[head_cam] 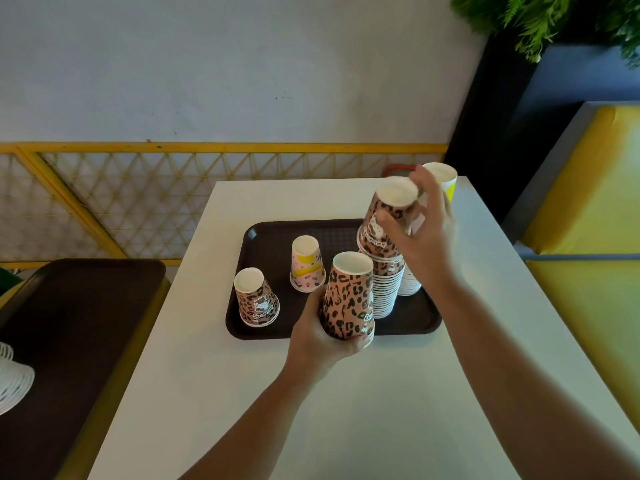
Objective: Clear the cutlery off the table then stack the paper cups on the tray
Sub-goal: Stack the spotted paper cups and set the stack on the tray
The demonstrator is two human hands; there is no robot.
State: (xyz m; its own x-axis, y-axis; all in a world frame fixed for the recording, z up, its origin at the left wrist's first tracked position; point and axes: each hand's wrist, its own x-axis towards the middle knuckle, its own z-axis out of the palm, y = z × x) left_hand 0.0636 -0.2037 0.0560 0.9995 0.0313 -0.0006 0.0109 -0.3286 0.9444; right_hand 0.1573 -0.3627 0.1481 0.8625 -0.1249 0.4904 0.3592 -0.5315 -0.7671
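One dark brown tray [263,233] lies on the white desk [346,393], and all the paper cups stand or are held upside down, bases up. Two hands are at work. The left hand [318,336] grips one leopard-print cup [348,297] at the tray's near edge, its fingers [360,342] curled round the cup's lower rim. The right hand [420,237] holds a second leopard-print cup [388,220], fingers wrapped round its side, right at the top of a tall stack [386,289] of nested cups on the right part of the tray; whether that cup is already seated on the stack cannot be told. Just behind that stack a second, shorter stack [408,284] of white rims shows, mostly hidden by the forearm.

Two more single cups stand free on the tray: one leopard-print cup [257,299] at the near left, and one pink cup with yellow marks [307,266] near the middle, well apart from each other. One yellow cup [446,180] stands on the desk behind the right hand, off the tray.

To the left, a second dark tray [79,306] rests on a lower surface, with one stack of white items [12,379] at the picture's edge. A yellow lattice rail [173,181] runs along the wall, a yellow bench [588,209] sits at right, and green foliage [554,19] hangs in the upper corner.
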